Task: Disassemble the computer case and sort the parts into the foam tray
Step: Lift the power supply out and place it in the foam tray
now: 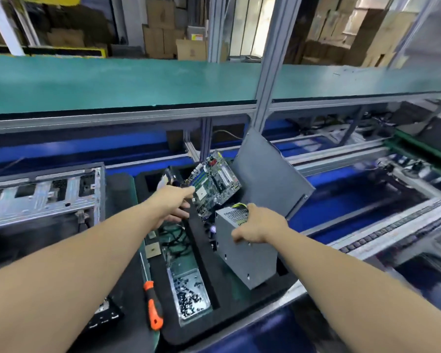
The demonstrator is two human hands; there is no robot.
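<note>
Green motherboard (212, 183) and grey power supply (245, 247) tilted over black foam tray (204, 240).

The foam tray (239, 324) lay on the tabletop (127, 281), the computer case (43, 194) to its left, a screwdriver (152, 301) between them. A power supply (247, 250) stood in the tray's right side, a motherboard (211, 184) behind it.

The tray (239, 296) is black foam. The motherboard (214, 183) is green with grey and white parts. The power supply (247, 250) is plain grey, its top mesh-patterned, with yellow wires (238, 206). The panel (267, 171) is dark grey. The screwdriver (153, 305) has an orange-and-black handle. The shelf (112, 82) is teal; the case (43, 194) is silver.
</note>
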